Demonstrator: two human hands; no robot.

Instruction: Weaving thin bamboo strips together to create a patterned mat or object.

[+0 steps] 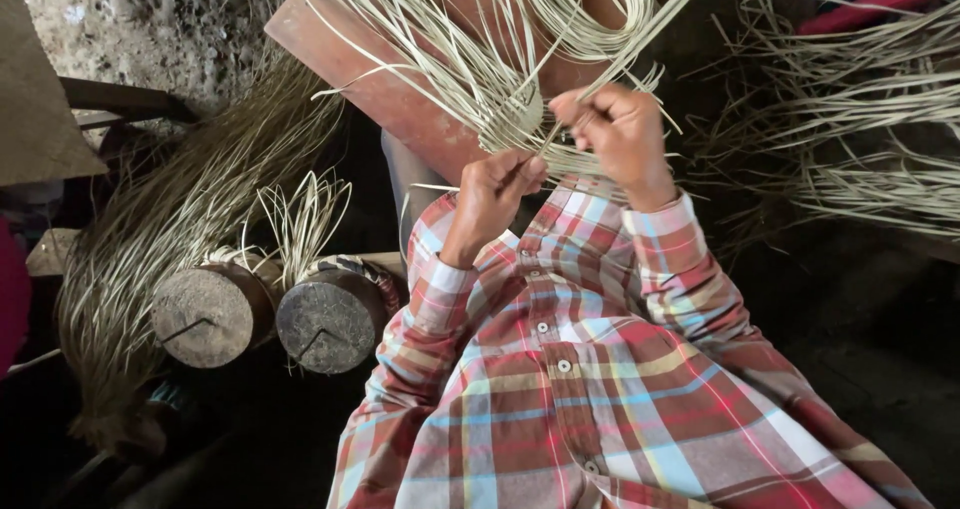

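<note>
My left hand (497,191) is closed around thin pale straw strands just below a small woven piece (520,119) with many loose strands fanning up and outward. My right hand (617,129) pinches a single flat strand that runs up to the right from the weave. Both hands are close together, in front of my plaid shirt (580,369). The weave rests against a reddish-brown wooden board (400,99).
Two round wooden blocks (212,314) (328,319) wrapped with straw stand at the lower left. A big bundle of loose straw (170,229) lies to the left, and another heap (860,119) lies at the right. The floor is dark.
</note>
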